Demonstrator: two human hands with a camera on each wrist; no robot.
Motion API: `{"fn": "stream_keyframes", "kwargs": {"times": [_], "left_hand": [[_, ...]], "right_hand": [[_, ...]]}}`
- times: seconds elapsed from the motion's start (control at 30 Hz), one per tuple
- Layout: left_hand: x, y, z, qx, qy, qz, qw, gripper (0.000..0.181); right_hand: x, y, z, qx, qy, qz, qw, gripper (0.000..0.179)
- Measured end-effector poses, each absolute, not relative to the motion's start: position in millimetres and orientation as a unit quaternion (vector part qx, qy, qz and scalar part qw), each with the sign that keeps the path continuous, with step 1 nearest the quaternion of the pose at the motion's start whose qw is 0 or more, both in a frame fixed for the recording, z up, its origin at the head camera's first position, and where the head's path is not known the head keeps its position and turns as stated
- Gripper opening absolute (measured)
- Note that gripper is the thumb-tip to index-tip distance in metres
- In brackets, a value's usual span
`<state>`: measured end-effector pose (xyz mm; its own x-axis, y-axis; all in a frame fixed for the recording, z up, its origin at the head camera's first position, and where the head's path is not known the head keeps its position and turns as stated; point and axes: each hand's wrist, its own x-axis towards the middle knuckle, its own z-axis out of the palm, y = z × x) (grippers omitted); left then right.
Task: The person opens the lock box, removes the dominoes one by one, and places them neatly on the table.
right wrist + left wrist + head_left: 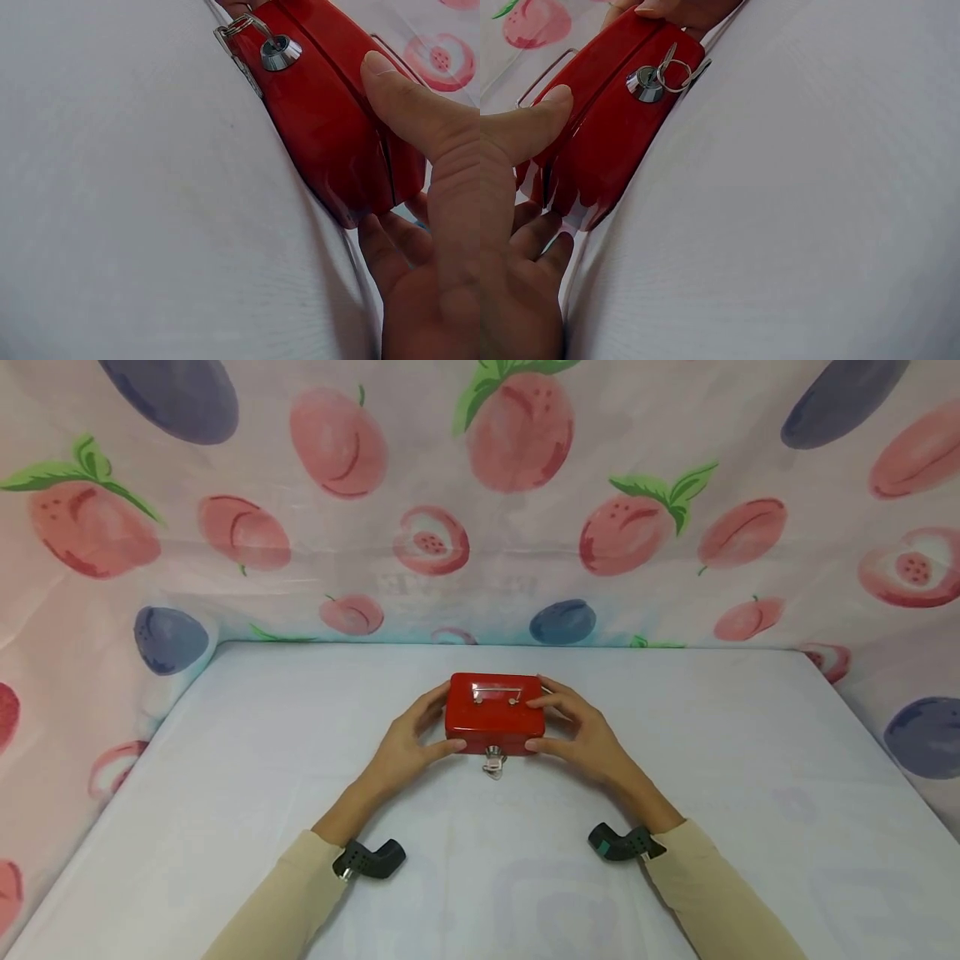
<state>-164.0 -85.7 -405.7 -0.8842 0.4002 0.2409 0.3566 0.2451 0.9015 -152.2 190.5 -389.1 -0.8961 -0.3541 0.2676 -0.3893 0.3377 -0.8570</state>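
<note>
A small red metal cash box (495,710) lies closed on the white table (225,760), with a wire handle (497,693) flat on its lid. A key on a ring (492,764) sticks in the front lock (645,81). My left hand (444,722) grips the box's left end, thumb on the front edge and fingers behind. My right hand (542,720) grips the right end the same way. The left wrist view shows the box (607,127), my left hand (525,180) and the key (671,71). The right wrist view shows the box (337,127), the key (240,34) and my right hand (420,195).
A cloth printed with peaches and plums (480,502) hangs behind and along both sides of the table. White cloth covers the tabletop. Black camera mounts sit on my left wrist (371,858) and right wrist (618,843).
</note>
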Motion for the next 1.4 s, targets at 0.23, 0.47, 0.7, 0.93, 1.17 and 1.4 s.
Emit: {"fn": "stream_keyframes", "kwargs": {"times": [0.23,0.47,0.7,0.93,1.17,1.4], "left_hand": [[-181,-87,-428,0.236,0.787,0.568,0.041,0.08],[-186,-89,-427,0.233,0.791,0.561,0.076,0.089],[-187,-93,-427,0.238,0.803,0.543,0.059,0.086],[-189,-93,-426,0.263,0.806,0.528,0.036,0.085],[-190,-89,-426,0.273,0.806,0.525,0.024,0.084],[-174,-86,-397,0.275,0.805,0.524,0.033,0.08]], "right_hand": [[-151,194,-392,0.214,-0.807,0.55,0.005,0.045],[-151,194,-396,0.216,-0.792,0.571,-0.008,0.044],[-151,190,-394,0.221,-0.798,0.561,0.003,0.043],[-153,189,-393,0.211,-0.799,0.564,-0.004,0.043],[-164,197,-414,0.205,-0.785,0.585,-0.016,0.045],[-166,198,-417,0.209,-0.765,0.609,-0.023,0.047]]}}
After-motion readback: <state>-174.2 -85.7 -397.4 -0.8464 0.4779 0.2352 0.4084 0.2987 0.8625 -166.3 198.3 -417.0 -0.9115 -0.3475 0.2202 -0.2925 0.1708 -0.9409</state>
